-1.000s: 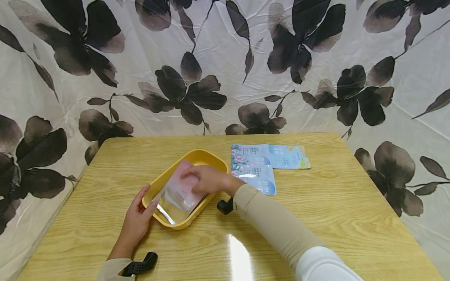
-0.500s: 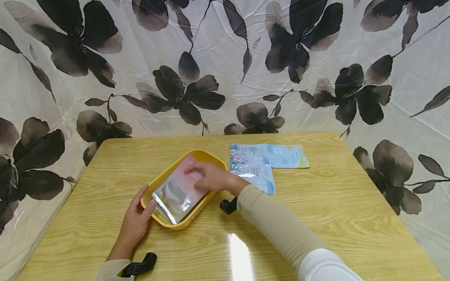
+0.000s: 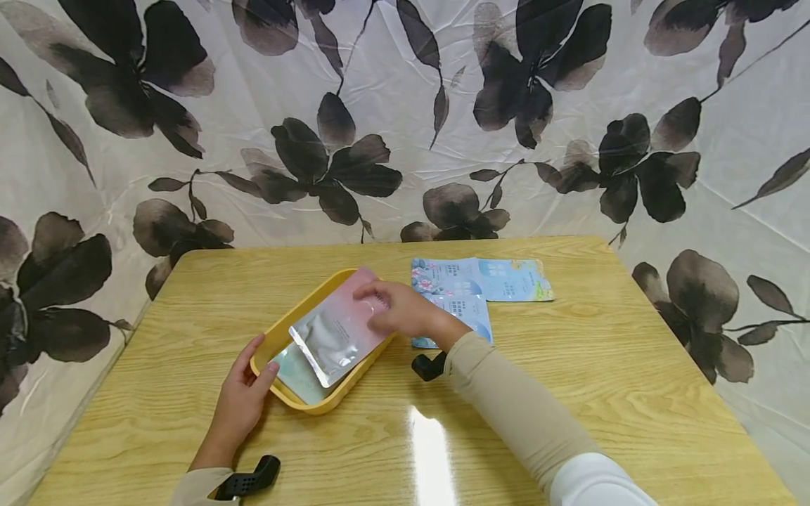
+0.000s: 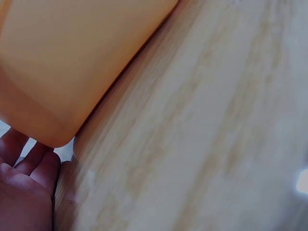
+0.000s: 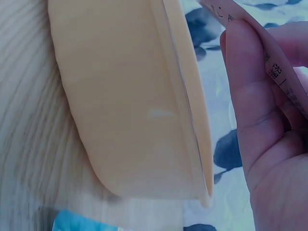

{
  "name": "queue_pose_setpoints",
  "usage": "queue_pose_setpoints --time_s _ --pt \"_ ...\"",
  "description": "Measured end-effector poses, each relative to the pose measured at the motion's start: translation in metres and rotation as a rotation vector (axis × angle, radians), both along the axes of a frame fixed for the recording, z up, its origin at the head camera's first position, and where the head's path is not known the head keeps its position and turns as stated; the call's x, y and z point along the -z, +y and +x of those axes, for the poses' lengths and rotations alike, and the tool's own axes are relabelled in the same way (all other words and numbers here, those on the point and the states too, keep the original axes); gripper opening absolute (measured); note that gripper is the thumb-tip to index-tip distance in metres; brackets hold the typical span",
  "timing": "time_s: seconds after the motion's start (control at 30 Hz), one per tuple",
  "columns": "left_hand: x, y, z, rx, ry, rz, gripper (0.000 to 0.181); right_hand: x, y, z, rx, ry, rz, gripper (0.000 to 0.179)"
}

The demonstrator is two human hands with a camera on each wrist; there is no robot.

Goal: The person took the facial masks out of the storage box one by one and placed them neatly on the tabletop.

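Note:
In the head view a yellow plastic basket (image 3: 344,395) stands at an angle on the table. My left hand (image 3: 239,400) grips its near left corner, thumb over the rim; the left wrist view shows fingers against the outer wall (image 4: 86,62). Over the basket, my right hand (image 3: 408,309) pinches a pink and silver sachet (image 3: 332,334), which looks like a sheet mask packet. Thumb and fingers clasp its edge in the right wrist view, above the basket's rim. A pale green packet (image 3: 300,376) lies inside the basket, partly hidden beneath the sachet.
Right of the basket, blue packets lie flat on the wooden table (image 3: 569,393): two floral ones (image 3: 446,274), the nearer partly behind my right hand, and a light blue one (image 3: 515,281). A floral cloth (image 3: 380,105) hangs behind the table.
My right hand has lifted the pink and silver sachet up and to the right. The pale green packet beneath has come into view. The left hand keeps its grip on the basket.

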State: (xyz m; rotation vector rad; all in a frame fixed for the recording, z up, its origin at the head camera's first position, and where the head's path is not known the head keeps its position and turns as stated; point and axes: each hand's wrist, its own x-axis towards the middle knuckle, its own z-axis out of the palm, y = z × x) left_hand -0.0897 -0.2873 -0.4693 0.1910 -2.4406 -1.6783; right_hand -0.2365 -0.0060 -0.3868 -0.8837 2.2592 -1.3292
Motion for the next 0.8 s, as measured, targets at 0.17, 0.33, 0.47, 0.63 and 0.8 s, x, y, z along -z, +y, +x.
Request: queue_pose_setpoints --time_s 0.17,0.33,0.47,0.63,0.8 --pt "0.0 0.0 0.0 -0.001 0.006 -0.001 0.061 0.001 0.009 -0.002 0.021 0.006 -0.016 0.05" --pt "0.0 0.0 0.0 0.003 0.008 0.002 0.061 0.003 0.017 -0.004 0.045 0.014 -0.025 0.048" --pt "0.001 0.0 0.001 0.008 0.005 0.01 0.061 0.003 0.023 -0.005 0.058 0.016 -0.05 0.046" --pt "0.002 -0.001 0.0 0.01 0.012 0.0 0.061 0.004 0.034 -0.007 0.094 0.018 -0.099 0.047" --pt "0.002 -0.001 0.0 0.015 0.022 0.007 0.061 0.004 0.045 -0.009 0.141 -0.011 -0.139 0.047"
